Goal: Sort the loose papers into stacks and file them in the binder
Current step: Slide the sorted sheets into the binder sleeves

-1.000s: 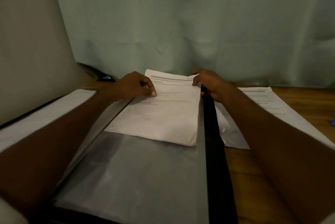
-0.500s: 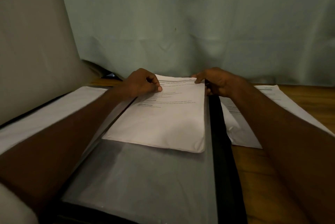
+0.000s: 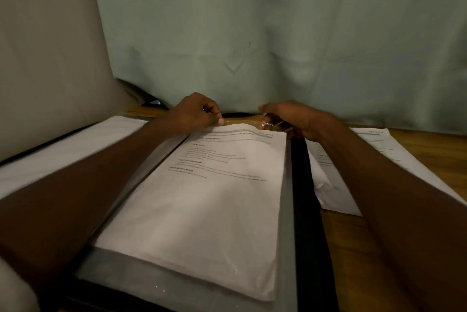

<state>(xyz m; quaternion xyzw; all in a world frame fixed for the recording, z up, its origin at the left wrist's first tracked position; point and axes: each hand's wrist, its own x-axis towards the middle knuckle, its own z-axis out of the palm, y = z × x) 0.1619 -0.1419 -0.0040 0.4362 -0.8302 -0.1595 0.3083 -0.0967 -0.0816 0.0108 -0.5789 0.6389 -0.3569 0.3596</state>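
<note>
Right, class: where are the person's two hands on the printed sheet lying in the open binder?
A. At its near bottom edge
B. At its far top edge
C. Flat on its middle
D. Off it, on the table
B: the left hand and the right hand both sit at the far top edge of the printed sheet, which lies in the binder.

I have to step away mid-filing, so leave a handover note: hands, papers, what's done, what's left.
Left hand pinches the far edge of the clear sleeve in the open binder. Right hand grips the sleeve's far right corner.
Printed stack lies mostly inside the sleeve.
Loose sheets remain: right pile on the table, another at left.
Left: seat this stack, file the rest.
</note>
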